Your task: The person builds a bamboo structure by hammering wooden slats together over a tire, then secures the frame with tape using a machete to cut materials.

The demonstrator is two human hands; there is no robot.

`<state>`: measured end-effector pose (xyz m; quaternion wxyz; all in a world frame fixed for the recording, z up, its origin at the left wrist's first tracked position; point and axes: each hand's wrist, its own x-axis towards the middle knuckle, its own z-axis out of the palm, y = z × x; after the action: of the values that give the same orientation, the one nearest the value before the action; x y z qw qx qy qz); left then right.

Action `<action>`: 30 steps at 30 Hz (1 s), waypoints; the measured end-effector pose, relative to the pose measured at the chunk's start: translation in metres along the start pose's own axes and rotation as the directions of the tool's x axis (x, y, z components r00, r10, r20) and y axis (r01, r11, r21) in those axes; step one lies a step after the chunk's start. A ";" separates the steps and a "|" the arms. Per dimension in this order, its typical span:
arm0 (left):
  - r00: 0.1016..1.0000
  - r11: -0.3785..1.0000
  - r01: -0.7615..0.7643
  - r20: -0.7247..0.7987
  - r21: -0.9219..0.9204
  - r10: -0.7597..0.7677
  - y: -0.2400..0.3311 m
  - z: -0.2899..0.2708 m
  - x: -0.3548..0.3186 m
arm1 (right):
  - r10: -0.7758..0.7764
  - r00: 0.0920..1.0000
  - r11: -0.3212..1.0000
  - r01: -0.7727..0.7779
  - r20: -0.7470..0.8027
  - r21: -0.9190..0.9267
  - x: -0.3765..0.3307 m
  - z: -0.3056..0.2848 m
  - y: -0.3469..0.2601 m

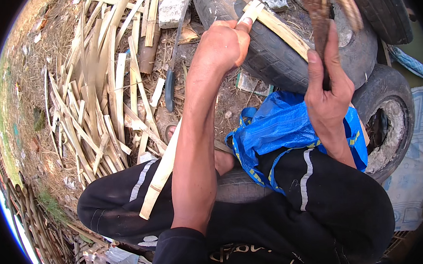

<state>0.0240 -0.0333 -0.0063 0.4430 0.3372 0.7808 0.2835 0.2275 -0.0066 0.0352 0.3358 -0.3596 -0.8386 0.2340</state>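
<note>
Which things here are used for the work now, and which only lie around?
In use: left hand holding bamboo strip on the tyre; right hand gripping curved blade.
Lying about: split bamboo pile, knife, blue bag.

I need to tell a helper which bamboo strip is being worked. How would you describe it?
Find the black tyre at the top. One pale split bamboo strip lies slanted across it, its end gripped by the left hand. Unlike the loose slats on the ground, it is held.

Hammer (321,9) head blurred, cut off at 12 o'clock edge; strip (275,26) end hidden inside left hand (223,46).
</note>
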 end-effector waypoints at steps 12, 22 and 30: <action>1.000 0.998 -0.009 -0.019 -0.066 0.008 -0.006 0.000 -0.003 | 0.325 0.946 0.907 -0.314 0.008 0.279 -0.006 0.001 0.000; 0.999 0.985 -0.032 -0.032 -0.167 0.027 0.003 0.002 -0.007 | 0.346 0.923 0.937 -0.329 0.168 -0.119 0.006 0.002 0.015; 0.998 0.990 0.062 0.018 -0.129 -0.060 0.011 -0.003 -0.014 | 0.531 0.844 0.828 -0.536 0.076 0.165 -0.001 -0.013 0.029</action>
<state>0.0296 -0.0376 0.0104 0.4780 0.2857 0.7674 0.3178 0.2507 0.0129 0.0250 0.2768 -0.5442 -0.6846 0.3981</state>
